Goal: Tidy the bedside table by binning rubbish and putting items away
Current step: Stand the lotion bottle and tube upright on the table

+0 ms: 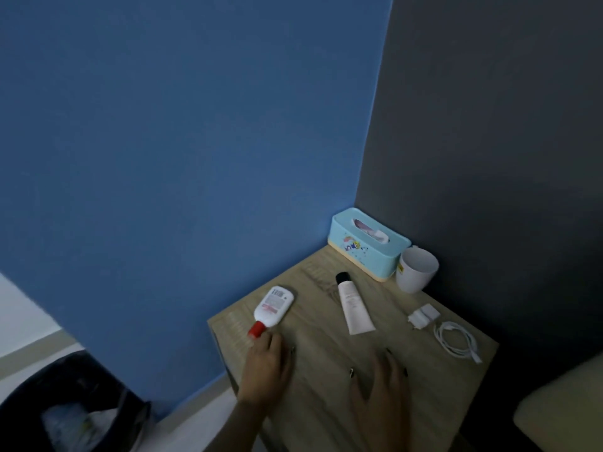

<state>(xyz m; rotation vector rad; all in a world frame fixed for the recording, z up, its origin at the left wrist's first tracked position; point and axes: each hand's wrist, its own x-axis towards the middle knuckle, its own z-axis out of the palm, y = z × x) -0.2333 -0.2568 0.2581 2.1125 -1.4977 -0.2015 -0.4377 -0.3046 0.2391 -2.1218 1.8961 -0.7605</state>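
1. Table (313,370): a light wood bedside top set into the corner where a blue wall (163,141) meets a dark grey wall (505,125)
2. Bottle (273,306): white with a red cap (256,329), lying flat near the table's left edge, cap towards the person
3. Left hand (266,370): over the table's left front part, fingers loosely curled, fingertips touching or just short of the red cap; gripping nothing
4. Right hand (380,389): fingers spread and relaxed, low over the bare wood at the table's front centre; I cannot tell whether it touches the top; it grasps nothing
5. Tube (354,308): white with a black cap, lying flat mid-table, apart from the bottle
6. Tissue box (367,244): pale blue, at the back corner against both walls; a white mug (416,270) stands just beside it on the right
7. Charger (422,316): a white plug near the right edge, with a coiled white cable (456,342) just in front of it
8. Bin (70,406): dark, on the floor to the lower left, well apart from the table, with pale rubbish inside
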